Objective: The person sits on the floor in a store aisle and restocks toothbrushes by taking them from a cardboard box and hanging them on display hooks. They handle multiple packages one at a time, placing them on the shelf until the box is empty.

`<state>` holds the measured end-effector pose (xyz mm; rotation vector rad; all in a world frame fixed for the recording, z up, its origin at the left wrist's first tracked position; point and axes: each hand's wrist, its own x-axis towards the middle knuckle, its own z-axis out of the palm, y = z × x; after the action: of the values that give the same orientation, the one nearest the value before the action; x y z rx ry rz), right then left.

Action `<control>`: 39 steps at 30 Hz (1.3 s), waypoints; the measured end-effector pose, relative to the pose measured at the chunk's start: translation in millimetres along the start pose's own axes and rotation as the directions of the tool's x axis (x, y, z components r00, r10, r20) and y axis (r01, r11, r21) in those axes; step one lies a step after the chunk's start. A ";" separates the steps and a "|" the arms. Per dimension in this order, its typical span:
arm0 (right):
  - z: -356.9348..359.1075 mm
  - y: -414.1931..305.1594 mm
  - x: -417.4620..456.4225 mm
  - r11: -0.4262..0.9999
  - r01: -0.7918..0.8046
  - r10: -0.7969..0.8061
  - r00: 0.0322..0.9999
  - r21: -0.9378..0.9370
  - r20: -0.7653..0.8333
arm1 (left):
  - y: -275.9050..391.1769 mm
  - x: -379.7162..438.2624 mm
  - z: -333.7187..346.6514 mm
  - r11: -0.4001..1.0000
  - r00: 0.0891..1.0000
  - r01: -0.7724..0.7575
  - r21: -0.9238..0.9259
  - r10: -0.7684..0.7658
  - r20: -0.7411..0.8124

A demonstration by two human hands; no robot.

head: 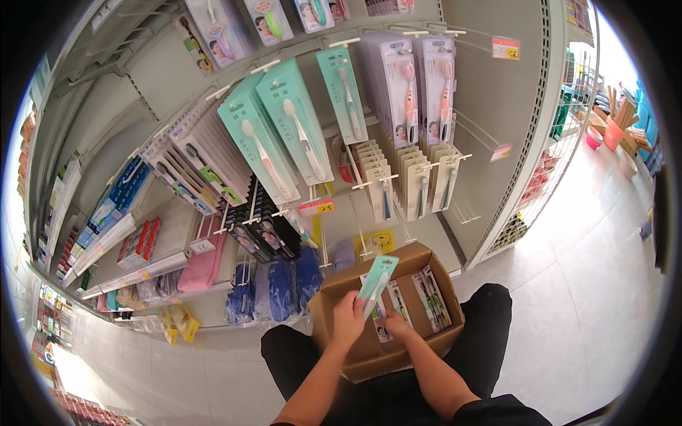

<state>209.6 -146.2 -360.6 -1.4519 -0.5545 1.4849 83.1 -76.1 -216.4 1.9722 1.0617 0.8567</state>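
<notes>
A cardboard box point(351, 367) stands open between my knees, with several packaged toothbrushes point(431, 298) lying inside it. My left hand point(349, 317) holds a toothbrush in a teal blister pack point(379, 279) over the left part of the box. Close to its lower right, my right hand point(395, 325) reaches into the box beside a white-and-green toothbrush pack point(381, 330); whether its fingers grip that pack I cannot tell. Teal toothbrush packs point(298, 128) hang on hooks in front of me, with lilac packs point(407, 90) to their right and cream packs point(379, 186) below those.
Empty metal hooks point(470, 217) stick out above the box's right side. Blue slippers in plastic point(282, 282) lie on the bottom shelf. Boxed goods point(139, 242) and pink cloth point(201, 269) sit on the left shelves. A shelf end panel point(511, 106) rises at the right.
</notes>
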 end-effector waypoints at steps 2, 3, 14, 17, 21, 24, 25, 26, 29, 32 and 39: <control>-2.1 -3.0 -3.0 0.997 -0.036 0.037 0.999 -0.061 0.023 | 63.1 23.2 -16.8 0.986 1.000 0.002 -0.169 -0.005 -0.019; -5.3 -5.2 -3.2 0.995 -0.050 0.053 0.998 -0.090 0.024 | 95.5 40.4 -22.3 0.962 0.998 -0.042 -0.271 0.026 -0.063; 0.4 10.2 7.8 0.990 -0.033 0.038 0.999 -0.137 0.032 | 240.0 192.8 -69.0 0.810 0.928 -0.351 -0.469 0.236 -0.287; 2.5 14.2 11.3 0.983 0.050 -0.045 0.999 -0.179 0.031 | 243.1 200.0 -67.6 0.829 0.939 -0.328 -0.452 0.235 -0.251; 0.8 18.3 12.0 0.979 0.044 -0.033 0.998 -0.199 0.059 | 252.4 197.5 -61.9 0.844 0.945 -0.310 -0.438 0.224 -0.236; 2.8 0.7 0.0 0.972 0.044 -0.032 0.998 -0.229 0.055 | 249.9 196.7 -53.1 0.826 0.961 -0.261 -0.500 0.173 -0.215; 3.6 2.8 1.7 0.970 0.071 -0.061 0.997 -0.235 0.049 | 247.2 199.9 -53.4 0.819 0.965 -0.249 -0.518 0.166 -0.201; 4.5 5.0 3.3 0.966 0.097 -0.089 0.995 -0.240 0.043 | 241.3 205.8 -53.6 0.811 0.969 -0.236 -0.535 0.159 -0.187; 5.8 2.2 -1.3 0.967 0.120 -0.117 0.993 -0.223 0.025 | 238.4 219.4 -55.2 0.826 0.989 -0.133 -0.547 0.077 -0.123; 6.0 4.7 2.5 0.950 0.118 -0.111 0.993 -0.290 0.042 | 220.0 217.8 -39.4 0.848 0.920 -0.319 -0.423 0.170 -0.352; -0.2 24.1 13.0 0.870 0.174 -0.239 0.967 -0.461 -0.087 | 146.3 129.1 2.0 0.857 0.802 -0.505 0.102 0.509 -0.313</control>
<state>204.4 -146.0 -387.5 -1.7721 -0.9831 1.1130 198.4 -21.8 -68.6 2.2141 0.7048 1.5188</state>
